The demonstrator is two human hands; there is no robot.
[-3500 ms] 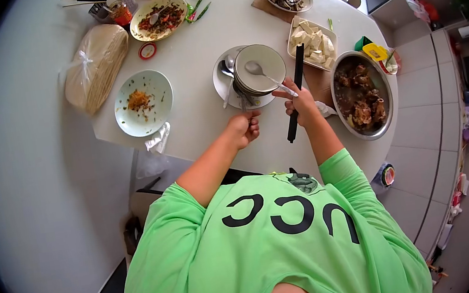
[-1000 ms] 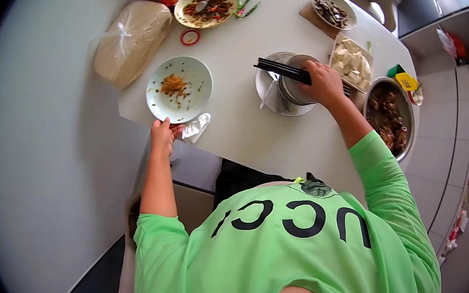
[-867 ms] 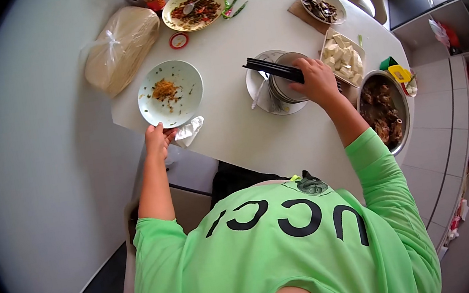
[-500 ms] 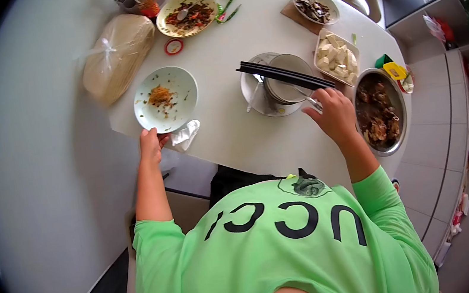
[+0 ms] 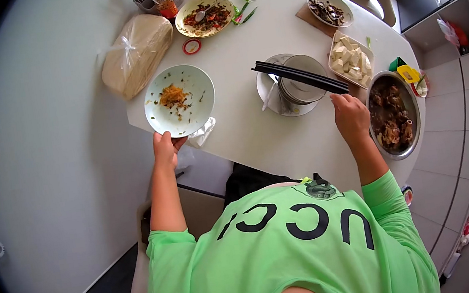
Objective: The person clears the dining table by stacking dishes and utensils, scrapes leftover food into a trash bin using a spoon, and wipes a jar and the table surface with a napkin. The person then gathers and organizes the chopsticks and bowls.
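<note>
My left hand (image 5: 169, 148) grips the near rim of a pale plate (image 5: 197, 113), thumb on top and fingers beneath. Orange food scraps (image 5: 173, 97) and dark bits lie on the plate, which looks slightly raised. My right hand (image 5: 351, 115) is closed beside the right end of several black chopsticks (image 5: 300, 77); whatever its curled fingers hold, if anything, is hidden. Those chopsticks rest across a stack of bowls (image 5: 306, 93) standing on a white plate (image 5: 295, 112). A spoon handle (image 5: 268, 98) shows at the stack's left side.
Beyond my left hand are a bagged bundle (image 5: 135, 55), a red ring-shaped lid (image 5: 191, 46) and a chili dish (image 5: 204, 16). A crumpled tissue (image 5: 202, 133) lies by the table edge. At right are a tofu tray (image 5: 351, 61), a mushroom dish (image 5: 330, 8) and a meat bowl (image 5: 394, 124).
The pale plate looks larger, lifted a little towards me by my left hand. My right hand's fingers have curled in, and a silvery handle near them is no longer visible. The view has shifted.
</note>
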